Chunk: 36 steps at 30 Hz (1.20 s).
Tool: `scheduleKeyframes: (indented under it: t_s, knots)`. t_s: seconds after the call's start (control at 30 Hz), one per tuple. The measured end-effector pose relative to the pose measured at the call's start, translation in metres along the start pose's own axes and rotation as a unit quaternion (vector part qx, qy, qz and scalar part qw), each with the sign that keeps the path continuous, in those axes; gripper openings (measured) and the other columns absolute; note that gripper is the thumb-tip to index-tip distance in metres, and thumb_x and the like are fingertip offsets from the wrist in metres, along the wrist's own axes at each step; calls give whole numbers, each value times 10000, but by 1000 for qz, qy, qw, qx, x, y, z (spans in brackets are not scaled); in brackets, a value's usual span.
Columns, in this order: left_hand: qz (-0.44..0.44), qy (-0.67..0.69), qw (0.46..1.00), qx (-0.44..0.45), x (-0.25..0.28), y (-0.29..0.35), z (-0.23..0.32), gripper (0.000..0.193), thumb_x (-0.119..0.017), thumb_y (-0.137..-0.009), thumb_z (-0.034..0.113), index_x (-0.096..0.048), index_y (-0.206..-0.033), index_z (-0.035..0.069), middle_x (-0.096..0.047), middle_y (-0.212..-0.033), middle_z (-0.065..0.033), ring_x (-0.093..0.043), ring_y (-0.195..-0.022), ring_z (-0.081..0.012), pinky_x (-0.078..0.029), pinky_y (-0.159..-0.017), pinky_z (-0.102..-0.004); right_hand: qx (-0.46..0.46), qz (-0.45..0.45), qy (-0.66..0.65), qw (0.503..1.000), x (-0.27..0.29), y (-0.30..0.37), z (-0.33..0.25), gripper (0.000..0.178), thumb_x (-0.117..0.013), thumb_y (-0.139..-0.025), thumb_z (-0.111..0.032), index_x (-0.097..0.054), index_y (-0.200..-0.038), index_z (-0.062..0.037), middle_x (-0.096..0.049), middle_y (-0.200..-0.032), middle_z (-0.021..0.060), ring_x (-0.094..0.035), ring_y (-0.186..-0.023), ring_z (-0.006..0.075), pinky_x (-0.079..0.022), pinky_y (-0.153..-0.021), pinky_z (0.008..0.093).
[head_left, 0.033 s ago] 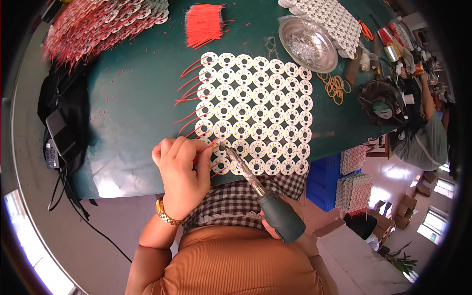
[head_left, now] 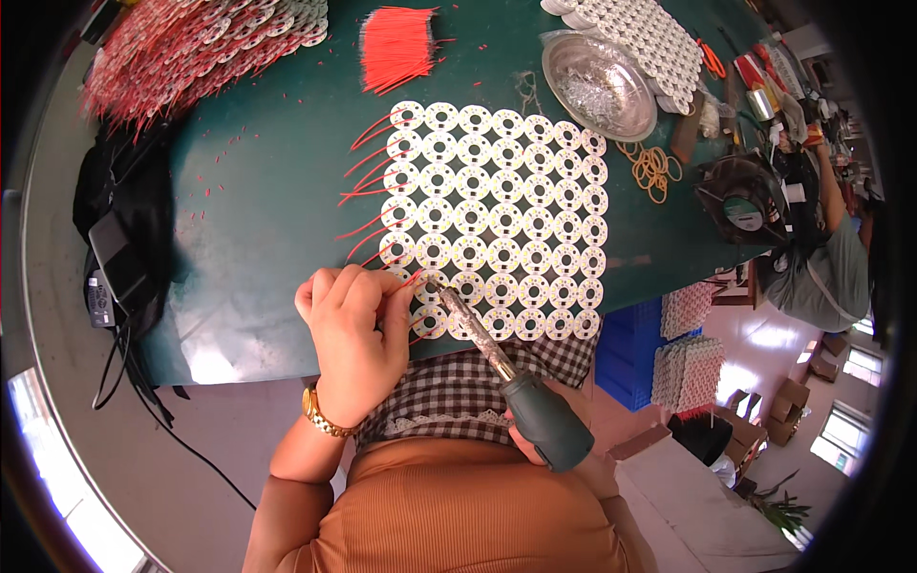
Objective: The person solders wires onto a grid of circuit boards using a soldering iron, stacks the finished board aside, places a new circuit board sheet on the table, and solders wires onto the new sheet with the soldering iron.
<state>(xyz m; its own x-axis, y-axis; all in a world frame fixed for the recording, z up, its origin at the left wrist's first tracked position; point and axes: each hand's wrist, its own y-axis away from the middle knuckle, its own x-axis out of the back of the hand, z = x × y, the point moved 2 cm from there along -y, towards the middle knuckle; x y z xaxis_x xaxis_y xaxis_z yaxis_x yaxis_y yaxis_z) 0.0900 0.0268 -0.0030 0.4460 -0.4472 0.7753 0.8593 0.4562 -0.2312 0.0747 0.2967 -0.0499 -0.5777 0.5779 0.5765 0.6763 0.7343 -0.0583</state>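
Observation:
A panel of round white LED circuit boards (head_left: pixel 504 220) lies flat on the green table, joined in rows. Red wires (head_left: pixel 368 177) stick out leftward from the boards of its left column. My left hand (head_left: pixel 353 310) pinches a short red wire (head_left: pixel 413 278) at the panel's lower left, fingers closed. In my right hand (head_left: pixel 523 441) is a soldering iron (head_left: pixel 544 415), whose dark handle hides most of the fingers. The iron's tip meets the board close to the end of that wire; whether it touches the wire is too small to tell.
A bundle of red wires (head_left: pixel 396 50) lies at the far side. Wired panels (head_left: pixel 205 48) are stacked far left, bare panels (head_left: pixel 640 43) far right beside a metal bowl (head_left: pixel 598 86). Rubber bands (head_left: pixel 654 170) and a black fan-like device (head_left: pixel 745 201) sit right. Another person (head_left: pixel 817 277) is beyond.

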Motion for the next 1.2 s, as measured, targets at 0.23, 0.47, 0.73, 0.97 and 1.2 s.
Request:
scheduleKeyframes:
  t_s: [0.23, 0.47, 0.73, 0.97, 1.2]
  knots:
    - [3, -9, 1000, -1, -2, 0, 1, 107, -717, -804, 76, -618, -828, 109, -582, -773, -17, -492, -768, -242, -328, -826, -403, 41, 32, 113, 992, 4, 2, 1, 344, -811, -690, -306, -682, -945, -114, -639, -861, 43, -620, -614, 209, -485, -518, 321]
    - [11, -14, 1000, -8, -2, -1, 0, 107, -723, -807, 76, -625, -833, 110, -581, -770, -16, -491, -764, -239, -331, -817, -395, 134, 107, 245, 954, 4, -14, 1, 269, -770, -725, -295, -664, -895, -116, -619, -813, 40, -602, -596, 201, -478, -521, 314]
    - [37, 8, 999, -31, -2, 0, 2, 117, -741, -802, 83, -632, -829, 114, -579, -773, -12, -488, -760, -231, -324, -790, -385, 233, 198, 386, 870, 12, -17, 3, 197, -723, -765, -283, -644, -837, -118, -597, -758, 36, -582, -575, 192, -469, -525, 307]
    - [-69, 35, 997, -24, 9, -5, 8, 123, -731, -791, 65, -615, -794, 105, -524, -732, -1, -447, -726, -211, -308, -752, -356, 307, 266, 500, 765, 25, 2, 3, 164, -683, -800, -273, -626, -787, -119, -577, -709, 33, -564, -557, 184, -462, -528, 300]
    - [-116, 17, 993, -28, 11, -14, 9, 97, -721, -796, 106, -625, -778, 104, -540, -714, -1, -461, -729, -212, -302, -737, -351, 372, 326, 592, 637, 22, 4, 3, 175, -642, -834, -262, -608, -736, -121, -558, -661, 31, -546, -539, 176, -455, -531, 293]
